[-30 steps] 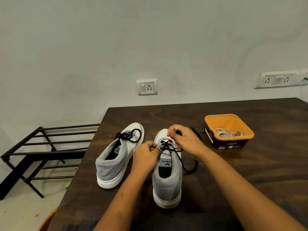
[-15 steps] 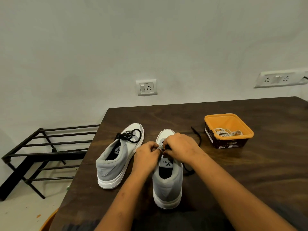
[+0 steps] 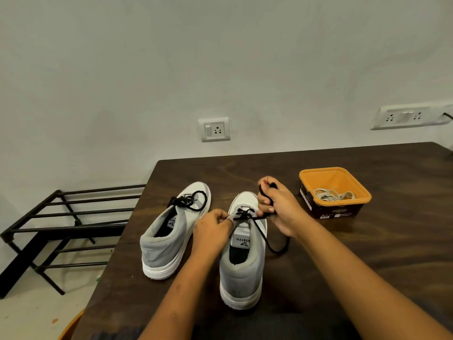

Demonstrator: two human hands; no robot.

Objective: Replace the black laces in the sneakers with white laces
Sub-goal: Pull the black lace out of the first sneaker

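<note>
Two grey-and-white sneakers stand on the dark wooden table [image 3: 367, 241]. The left sneaker [image 3: 169, 231] keeps its black lace tied in a bow. On the right sneaker [image 3: 242, 261] the black lace [image 3: 263, 235] is partly loosened. My left hand [image 3: 212, 228] pinches the sneaker's upper at the eyelets. Just beyond the toe, my right hand [image 3: 277, 207] grips a stretch of the black lace and holds it up; a slack loop lies on the table beside the shoe. White laces [image 3: 333, 194] lie coiled in an orange tub [image 3: 335, 191].
The orange tub stands right of the shoes. A black metal rack [image 3: 61, 227] stands on the floor off the table's left edge. Wall sockets [image 3: 215, 129] sit above the table's far edge. An orange object [image 3: 73, 325] peeks out at the lower left.
My right hand has lifted away from the eyelets toward the toe, drawing the black lace out. My left hand has stayed at the eyelets.
</note>
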